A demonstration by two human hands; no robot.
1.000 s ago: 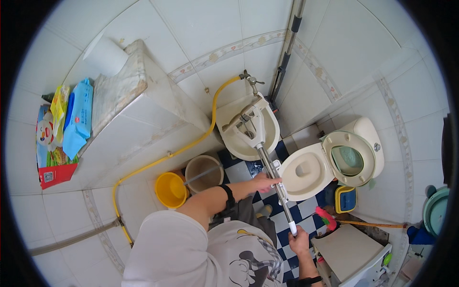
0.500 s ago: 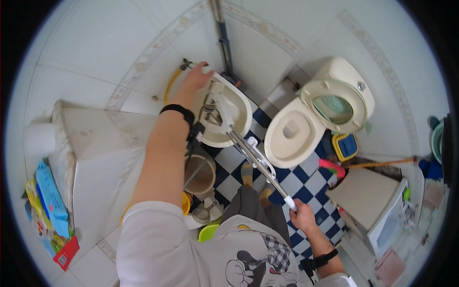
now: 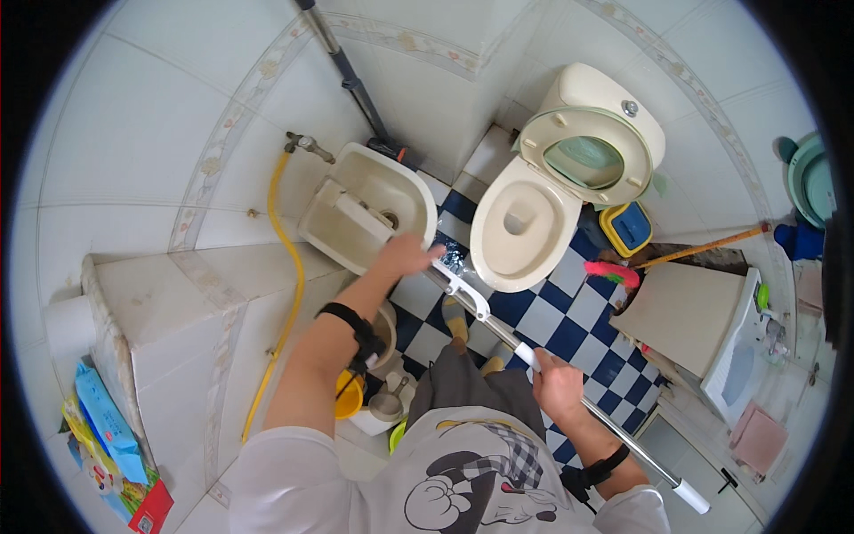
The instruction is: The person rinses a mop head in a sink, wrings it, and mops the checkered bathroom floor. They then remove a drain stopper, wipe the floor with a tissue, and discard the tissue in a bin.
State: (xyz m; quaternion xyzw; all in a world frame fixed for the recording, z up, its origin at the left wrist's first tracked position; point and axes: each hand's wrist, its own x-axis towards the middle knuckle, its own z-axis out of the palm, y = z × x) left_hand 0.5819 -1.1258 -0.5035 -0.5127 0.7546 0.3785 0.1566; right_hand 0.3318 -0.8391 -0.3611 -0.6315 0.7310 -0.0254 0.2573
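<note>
Our mop (image 3: 505, 335) had shifted: its pale bar-shaped head (image 3: 358, 213) lay in the rounded cream basin (image 3: 381, 176), its shiny pole (image 3: 632, 443) ran past our clenched right hand (image 3: 559, 384). Near the basin stood a yellow bucket (image 3: 353, 400). Our left hand (image 3: 403, 258), grip unclear, covered the pole's upper end.

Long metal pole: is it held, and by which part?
The right hand holds the pole mid-length, at its white collar; the left hand is on it near the sink, grip unclear.

From my end I can read no words or numbers, with the print on the blue pack (image 3: 110, 424) and the pale code square (image 3: 146, 525) on the red bag (image 3: 156, 505) too small.
</note>
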